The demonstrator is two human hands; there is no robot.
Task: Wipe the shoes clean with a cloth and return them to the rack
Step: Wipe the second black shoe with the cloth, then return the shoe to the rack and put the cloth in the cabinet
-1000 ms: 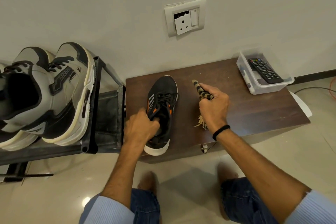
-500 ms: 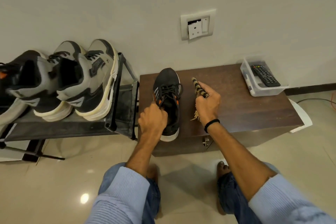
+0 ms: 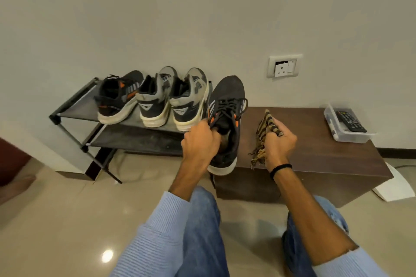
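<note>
left hand point(image 3: 200, 139) clamped on collar of black mesh sneaker with orange accents point(image 3: 227, 119), heel raised off left end of dark brown wooden bench point(image 3: 315, 155), toe aimed at black metal shoe rack point(image 3: 94, 110): likely carry to free spot at rack's right end, beside grey-and-black pair point(image 3: 171, 99). right hand point(image 3: 280, 141) fisted round striped tan-and-black fringed cloth point(image 3: 265, 130), parked on bench, out of way. versus half second ago: shoe no longer flat on bench, shifted toward rack.
</note>
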